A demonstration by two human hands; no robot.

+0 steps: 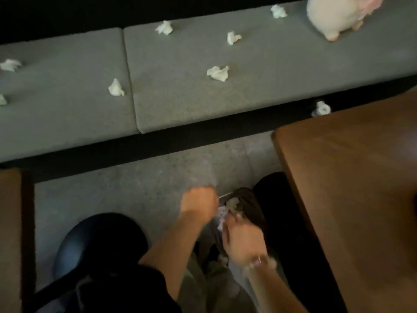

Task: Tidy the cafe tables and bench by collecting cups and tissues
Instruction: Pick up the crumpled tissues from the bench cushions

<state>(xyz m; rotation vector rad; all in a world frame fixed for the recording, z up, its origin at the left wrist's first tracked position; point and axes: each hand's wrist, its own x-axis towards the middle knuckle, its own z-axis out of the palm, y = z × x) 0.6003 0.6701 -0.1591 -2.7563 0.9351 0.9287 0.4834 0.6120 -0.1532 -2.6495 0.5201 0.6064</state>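
Several crumpled white tissues lie on the grey bench (259,91), among them one (218,73) near the front, one (233,37) behind it and one (116,88) on the left cushion. Low in the view, my left hand (198,203) is curled in a fist on the rim of a clear plastic bag (244,205). My right hand (242,241) grips the bag's opposite rim. A white tissue (232,202) shows inside the bag's mouth. The hands are blurred, so the finger detail is unclear.
A wooden table (361,199) stands at right and another table's edge (10,233) at left. Two dark stools (101,240) (274,195) flank the hands on the grey floor. A white plush toy (338,14) sits on the bench's far right. A white scrap (320,108) lies by the table's far corner.
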